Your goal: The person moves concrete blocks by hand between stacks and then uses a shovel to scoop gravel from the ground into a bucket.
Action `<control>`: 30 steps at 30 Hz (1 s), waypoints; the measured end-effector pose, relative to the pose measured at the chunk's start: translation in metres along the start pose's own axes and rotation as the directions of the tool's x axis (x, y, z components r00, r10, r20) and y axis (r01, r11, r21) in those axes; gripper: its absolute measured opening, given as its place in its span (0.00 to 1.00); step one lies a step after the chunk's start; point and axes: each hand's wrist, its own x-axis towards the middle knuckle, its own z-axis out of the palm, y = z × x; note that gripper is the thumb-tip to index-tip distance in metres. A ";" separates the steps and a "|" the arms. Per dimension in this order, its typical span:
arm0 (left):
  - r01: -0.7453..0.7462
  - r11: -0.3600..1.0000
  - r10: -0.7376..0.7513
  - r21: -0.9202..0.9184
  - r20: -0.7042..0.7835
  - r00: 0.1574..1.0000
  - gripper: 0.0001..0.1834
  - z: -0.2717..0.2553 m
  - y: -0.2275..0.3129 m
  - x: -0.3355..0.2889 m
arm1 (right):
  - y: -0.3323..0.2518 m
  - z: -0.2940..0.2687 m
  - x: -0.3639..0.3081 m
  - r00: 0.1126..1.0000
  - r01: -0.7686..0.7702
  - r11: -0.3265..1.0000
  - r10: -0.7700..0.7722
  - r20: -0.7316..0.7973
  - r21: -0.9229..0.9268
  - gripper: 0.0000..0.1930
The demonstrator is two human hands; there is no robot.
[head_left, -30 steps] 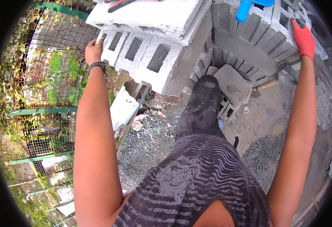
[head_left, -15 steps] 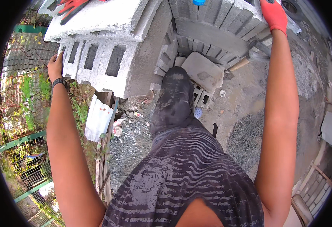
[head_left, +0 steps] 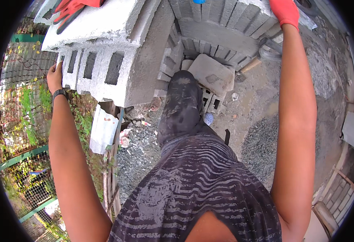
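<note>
My bare left hand point(head_left: 55, 77), with a dark watch at the wrist, grips the outer end of a hollow concrete block point(head_left: 69, 82) in the stack at the upper left. Its fingertips are partly hidden against the block. My right hand point(head_left: 285, 13), in a red glove, is at the outer corner of the block stack point(head_left: 257, 20) at the upper right. The top edge of the view cuts off its fingers, so their grip does not show. A loose red and black glove point(head_left: 73, 11) lies on top of the left stack.
Between the stacks, a concrete slab point(head_left: 209, 72) leans beyond my bent leg point(head_left: 181, 105). A wooden-handled tool point(head_left: 251, 65) lies by the right stack. Gravel point(head_left: 261, 145) covers ground at right. A green-framed wire fence point(head_left: 23, 157) runs along the left. A blue object point(head_left: 199, 1) shows at the top.
The view has shifted slightly, so the stacks and both hands sit a little further left and the right hand higher. Both hands stay at the same blocks.
</note>
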 end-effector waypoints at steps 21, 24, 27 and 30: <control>0.021 0.999 -0.020 -0.034 0.011 1.000 0.33 -0.002 -0.025 0.013 | -0.014 -0.001 -0.008 1.000 0.003 0.995 -0.006 0.025 0.101 0.28; 0.037 0.997 -0.034 -0.063 0.044 0.998 0.33 -0.006 -0.030 0.018 | -0.012 -0.002 -0.005 0.999 -0.024 0.997 0.021 0.032 0.077 0.28; 0.028 0.999 -0.028 -0.025 0.023 0.999 0.33 0.003 -0.009 0.010 | -0.004 -0.004 -0.005 1.000 0.000 0.995 0.003 -0.022 0.096 0.28; 0.012 1.000 -0.012 -0.010 0.012 1.000 0.33 0.006 -0.001 0.006 | 0.003 -0.003 -0.002 1.000 0.000 0.998 0.002 -0.021 0.065 0.29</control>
